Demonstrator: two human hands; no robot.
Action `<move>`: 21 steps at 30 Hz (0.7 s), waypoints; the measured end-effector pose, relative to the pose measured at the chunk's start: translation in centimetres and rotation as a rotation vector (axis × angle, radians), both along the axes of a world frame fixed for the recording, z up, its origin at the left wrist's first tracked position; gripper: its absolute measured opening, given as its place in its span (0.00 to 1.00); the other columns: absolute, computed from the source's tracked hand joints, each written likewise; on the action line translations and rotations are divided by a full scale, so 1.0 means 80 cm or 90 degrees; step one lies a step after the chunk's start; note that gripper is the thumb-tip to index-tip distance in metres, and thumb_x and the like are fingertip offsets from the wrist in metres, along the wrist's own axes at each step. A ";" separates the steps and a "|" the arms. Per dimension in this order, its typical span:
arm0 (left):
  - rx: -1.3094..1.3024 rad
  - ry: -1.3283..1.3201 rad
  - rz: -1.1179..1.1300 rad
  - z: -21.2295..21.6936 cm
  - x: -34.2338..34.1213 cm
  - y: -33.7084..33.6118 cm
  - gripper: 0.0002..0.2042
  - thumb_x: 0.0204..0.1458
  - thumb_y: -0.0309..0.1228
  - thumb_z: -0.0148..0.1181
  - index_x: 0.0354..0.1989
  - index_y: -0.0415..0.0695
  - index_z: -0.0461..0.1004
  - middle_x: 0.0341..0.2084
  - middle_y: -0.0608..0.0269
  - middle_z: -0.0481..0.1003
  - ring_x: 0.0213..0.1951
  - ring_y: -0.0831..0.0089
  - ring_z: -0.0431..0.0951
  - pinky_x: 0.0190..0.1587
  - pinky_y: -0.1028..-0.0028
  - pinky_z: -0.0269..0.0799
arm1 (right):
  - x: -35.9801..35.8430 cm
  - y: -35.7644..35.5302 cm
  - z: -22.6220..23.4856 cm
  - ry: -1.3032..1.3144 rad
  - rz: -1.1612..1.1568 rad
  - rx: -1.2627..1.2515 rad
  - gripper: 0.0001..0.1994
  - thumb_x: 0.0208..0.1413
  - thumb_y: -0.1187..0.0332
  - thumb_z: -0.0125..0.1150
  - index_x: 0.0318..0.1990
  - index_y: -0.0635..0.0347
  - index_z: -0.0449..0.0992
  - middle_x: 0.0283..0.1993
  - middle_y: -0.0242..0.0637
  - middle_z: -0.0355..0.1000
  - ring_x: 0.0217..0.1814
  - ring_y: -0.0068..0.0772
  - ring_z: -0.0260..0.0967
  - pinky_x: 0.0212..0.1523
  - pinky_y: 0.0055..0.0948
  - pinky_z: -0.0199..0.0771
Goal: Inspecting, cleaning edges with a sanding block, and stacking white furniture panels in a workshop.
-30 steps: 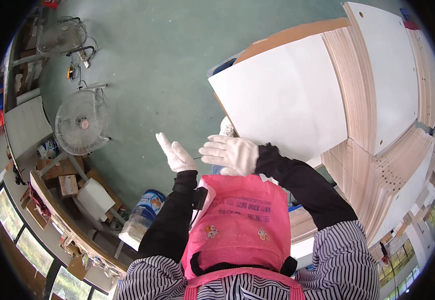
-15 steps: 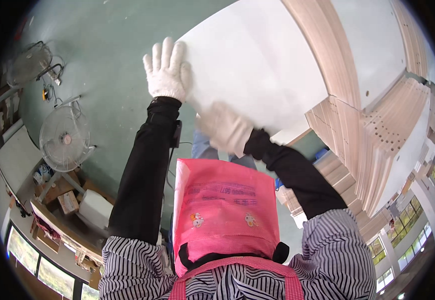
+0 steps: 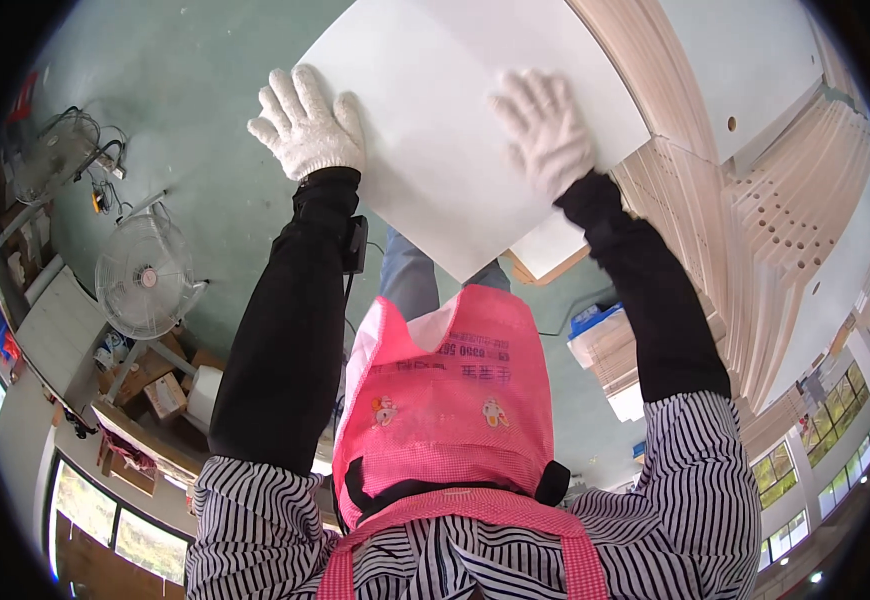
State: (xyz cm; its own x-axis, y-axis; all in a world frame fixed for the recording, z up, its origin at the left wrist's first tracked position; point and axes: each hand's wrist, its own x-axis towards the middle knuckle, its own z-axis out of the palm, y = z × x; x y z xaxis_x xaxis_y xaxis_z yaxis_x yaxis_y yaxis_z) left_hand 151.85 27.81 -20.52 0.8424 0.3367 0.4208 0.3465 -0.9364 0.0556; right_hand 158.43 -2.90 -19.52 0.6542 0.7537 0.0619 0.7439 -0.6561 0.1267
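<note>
- While the left hand point(image 3: 307, 125), in a white knitted glove, is at the left edge of the white panel point(image 3: 445, 120), its fingers are released and fanned out, the thumb overlapping the panel.
- Right of those fingers, the right hand point(image 3: 545, 130), in a matching glove, is over the panel's face, its fingers released and spread; whether they press on it, I cannot tell.
- The panel spans the space between the 2 sets of fingers, its near corner pointing toward the pink apron point(image 3: 445, 410) below them.
- Right of the right fingers are stacked boards point(image 3: 780, 215) with round holes.
- Well left of the left fingers is a fan point(image 3: 145, 275).
</note>
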 end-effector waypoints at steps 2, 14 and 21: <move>0.008 0.017 0.018 0.000 0.001 0.000 0.34 0.61 0.49 0.50 0.70 0.41 0.58 0.73 0.43 0.52 0.73 0.43 0.48 0.69 0.34 0.42 | -0.080 0.013 -0.014 0.051 0.073 -0.077 0.34 0.64 0.48 0.41 0.76 0.48 0.54 0.81 0.40 0.44 0.83 0.47 0.34 0.79 0.55 0.26; 0.021 0.027 0.023 -0.013 0.004 0.005 0.34 0.64 0.50 0.43 0.75 0.45 0.52 0.75 0.50 0.49 0.75 0.48 0.46 0.71 0.39 0.38 | -0.150 0.044 -0.043 0.586 0.007 0.615 0.32 0.62 0.53 0.55 0.71 0.56 0.61 0.78 0.43 0.51 0.81 0.45 0.45 0.78 0.51 0.42; 0.039 0.039 0.017 -0.009 0.005 0.006 0.33 0.64 0.50 0.43 0.74 0.44 0.54 0.74 0.48 0.50 0.74 0.47 0.48 0.70 0.40 0.42 | 0.009 -0.084 -0.003 -0.049 -0.157 0.038 0.34 0.63 0.50 0.51 0.75 0.48 0.56 0.80 0.42 0.47 0.82 0.43 0.41 0.80 0.48 0.31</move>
